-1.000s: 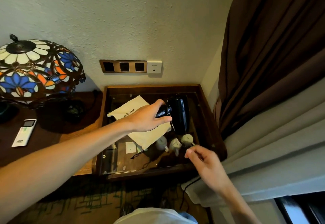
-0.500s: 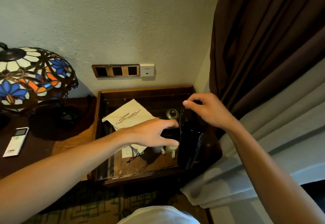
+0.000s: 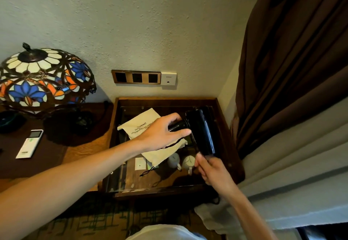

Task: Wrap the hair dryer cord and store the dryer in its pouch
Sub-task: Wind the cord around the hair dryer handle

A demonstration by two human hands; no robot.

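My left hand (image 3: 162, 134) grips the handle of the black hair dryer (image 3: 202, 132) and holds it above the glass-topped wooden side table (image 3: 165, 101). My right hand (image 3: 211, 171) is closed just below the dryer's near end, pinching the thin black cord, which is hard to make out against the dark wood. A dark loop of cord (image 3: 216, 200) hangs past the table's front edge. The beige cloth pouch (image 3: 143, 125), with printed text, lies flat on the glass under my left hand, its black drawstring (image 3: 146, 173) trailing toward me.
Two white cups (image 3: 174, 161) (image 3: 189, 161) stand under the glass near my right hand. A stained-glass lamp (image 3: 41, 78) and a white remote (image 3: 30, 143) sit on the left table. Brown curtains (image 3: 293, 70) hang at the right. A switch panel (image 3: 136, 77) is on the wall.
My right hand went from the near end of the dryer up over its far end and has come back down to the near end. My left hand has kept hold of the handle.
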